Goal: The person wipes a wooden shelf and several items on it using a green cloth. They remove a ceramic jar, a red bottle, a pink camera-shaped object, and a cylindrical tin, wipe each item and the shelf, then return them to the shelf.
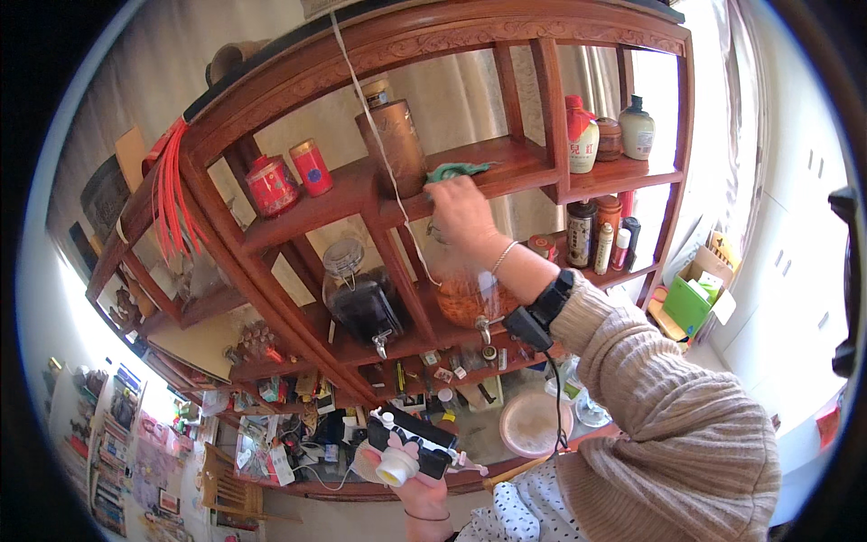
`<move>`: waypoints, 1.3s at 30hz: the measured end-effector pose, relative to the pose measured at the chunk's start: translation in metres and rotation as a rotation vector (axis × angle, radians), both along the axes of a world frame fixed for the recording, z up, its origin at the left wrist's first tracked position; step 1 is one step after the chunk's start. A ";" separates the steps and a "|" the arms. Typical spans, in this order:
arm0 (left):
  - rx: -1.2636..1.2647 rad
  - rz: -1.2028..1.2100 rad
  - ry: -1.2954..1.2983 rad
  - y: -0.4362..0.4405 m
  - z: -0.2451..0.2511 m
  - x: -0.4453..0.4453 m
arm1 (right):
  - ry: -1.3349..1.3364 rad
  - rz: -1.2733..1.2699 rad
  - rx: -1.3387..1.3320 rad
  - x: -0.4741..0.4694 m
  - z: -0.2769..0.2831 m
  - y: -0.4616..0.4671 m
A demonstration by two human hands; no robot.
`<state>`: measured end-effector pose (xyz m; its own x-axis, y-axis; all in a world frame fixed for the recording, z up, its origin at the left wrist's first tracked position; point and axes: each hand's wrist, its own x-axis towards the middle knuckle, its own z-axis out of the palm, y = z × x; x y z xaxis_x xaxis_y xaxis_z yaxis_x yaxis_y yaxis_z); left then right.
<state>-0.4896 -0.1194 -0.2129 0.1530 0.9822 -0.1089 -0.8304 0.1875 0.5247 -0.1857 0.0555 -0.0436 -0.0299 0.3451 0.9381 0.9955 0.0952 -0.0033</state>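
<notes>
Stretched out to the upper shelf, my right hand [464, 213] grips a green cloth [455, 171] at the shelf's front edge, beside a tall bronze-coloured canister [394, 149]. A black device is strapped to that wrist, with a cable hanging down. Low in the view, my left hand [421, 494] holds a cluster of items: a black object with a pink bow and a white, yellow-centred round part [399, 467]. How its fingers grip them is partly hidden. Below my right hand stands a glass jar with orange contents and a metal tap [467, 298].
A wooden display shelf [555, 101] spans the view. On it are red tins [273, 186], a dark-filled glass dispenser [366, 311], a red-topped ceramic bottle [580, 139] and a pale bottle [637, 129]. A white string [379, 142] hangs in front. Below are a cluttered surface and a round pinkish container [535, 423].
</notes>
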 end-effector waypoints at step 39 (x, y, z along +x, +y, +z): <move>-0.059 -0.078 -0.247 0.059 -0.042 0.031 | 0.228 -0.641 0.049 0.212 0.191 0.110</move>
